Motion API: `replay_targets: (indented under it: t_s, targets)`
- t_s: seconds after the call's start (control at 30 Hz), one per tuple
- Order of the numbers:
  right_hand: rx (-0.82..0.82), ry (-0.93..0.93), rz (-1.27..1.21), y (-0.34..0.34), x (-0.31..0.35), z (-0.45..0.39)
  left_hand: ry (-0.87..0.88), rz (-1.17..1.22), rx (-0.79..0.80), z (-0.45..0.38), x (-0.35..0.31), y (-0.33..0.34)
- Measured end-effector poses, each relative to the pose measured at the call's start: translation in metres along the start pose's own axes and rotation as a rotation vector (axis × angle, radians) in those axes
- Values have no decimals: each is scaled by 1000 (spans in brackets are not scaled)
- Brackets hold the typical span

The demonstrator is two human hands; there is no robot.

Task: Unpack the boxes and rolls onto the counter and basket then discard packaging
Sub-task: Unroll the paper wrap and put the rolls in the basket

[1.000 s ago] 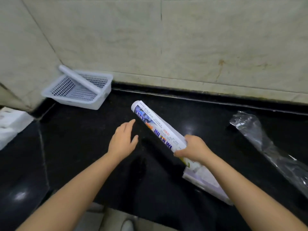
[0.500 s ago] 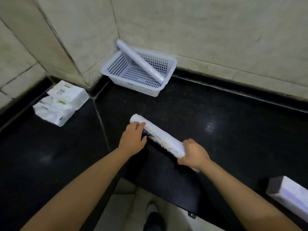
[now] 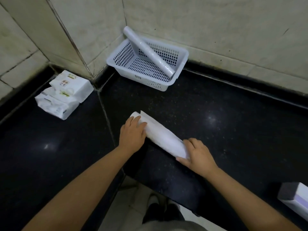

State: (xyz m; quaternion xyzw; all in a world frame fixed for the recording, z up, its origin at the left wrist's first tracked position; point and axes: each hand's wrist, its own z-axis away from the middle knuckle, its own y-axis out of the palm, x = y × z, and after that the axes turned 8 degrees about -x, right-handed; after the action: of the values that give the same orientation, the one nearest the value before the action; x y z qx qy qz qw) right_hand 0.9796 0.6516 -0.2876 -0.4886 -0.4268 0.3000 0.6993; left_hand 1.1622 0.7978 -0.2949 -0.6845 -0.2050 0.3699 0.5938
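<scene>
A white roll in its paper wrapper lies diagonally on the black counter. My left hand grips its far end, where a loose flap of wrapper sticks up. My right hand holds the near end against the counter. A white perforated basket stands in the wall corner, and a clear-wrapped roll leans across it from the back rim to the front right corner. A white box with a dark end pokes in at the right edge.
Two or three white soft packs sit stacked on the left counter section by the wall. The counter's front edge runs just below my hands, with floor and my feet beneath.
The view has swung left toward the basket. My left hand took hold of the roll's far end, and the roll's printed side has turned away, leaving plain white with a flap lifting.
</scene>
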Motion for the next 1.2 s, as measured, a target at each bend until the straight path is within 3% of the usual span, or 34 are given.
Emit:
replay_targets:
  t_s: [0.07, 0.13, 0.2, 0.3, 0.43, 0.57, 0.93, 1.2]
  targets:
    - [-213, -81, -60, -3, 5, 6, -74, 26, -38, -3, -1, 1]
    - [-315, -136, -46, -6, 8, 7, -104, 49, -69, -3, 0, 3]
    - [-197, -163, -42, -6, 12, 0, -105, 55, -64, -2, 3, 4]
    - [29, -61, -7, 8, 10, -12, -101, 41, -23, 1, 6, 6]
    - [43, -30, 105, 14, 21, -30, -93, 45, 9, 3, 5, 1]
    - [65, -8, 44, 15, 21, -34, -101, 13, 37, 6, 7, -4]
    - [-188, -54, -271, -78, -19, -48, -61, 49, -189, -36, -9, -59]
    - [-319, 58, -462, -121, -28, -115, 27, -12, -254, -158, -18, -81]
